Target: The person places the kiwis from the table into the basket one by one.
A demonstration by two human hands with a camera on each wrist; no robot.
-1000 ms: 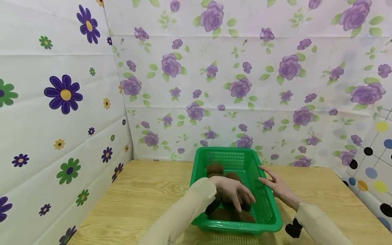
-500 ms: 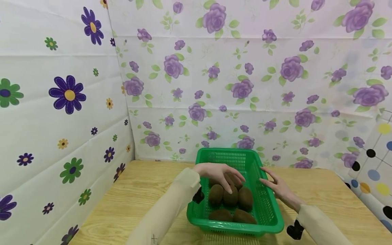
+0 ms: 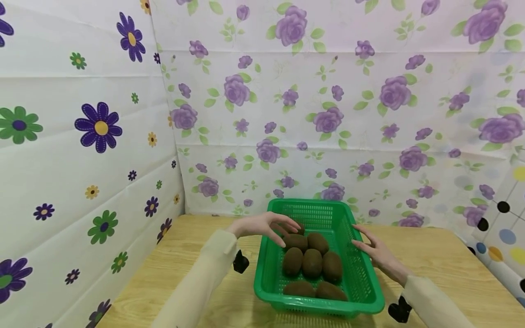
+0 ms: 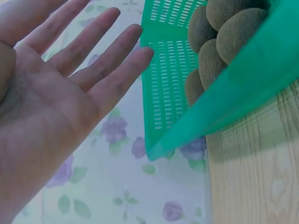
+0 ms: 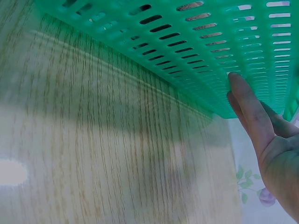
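A green plastic basket [image 3: 369, 284] with slotted walls stands on the table, holding several brown fuzzy kiwis [image 3: 312, 263]. Most of them lie in the middle; a pair sits at the near end, and one at the far end is partly covered by my fingers. My left hand [image 3: 266, 226] hovers over the basket's left rim, its fingers spread and holding nothing, as the left wrist view also shows. On the other side, my right hand [image 3: 381, 255] rests against the right wall with fairly straight fingers [image 5: 250, 105] along the slots.
The wooden table [image 3: 217, 273] spreads to both sides of the basket. Right behind its far edge hangs a sheet printed with purple roses [image 3: 268, 150]. Another flowered sheet [image 3: 61, 182] closes off the left, and a dotted one [image 3: 508, 228] the right.
My left hand has drawn back from over the kiwis, up and left to the basket's left rim, uncovering them. The right hand stays at the right wall.
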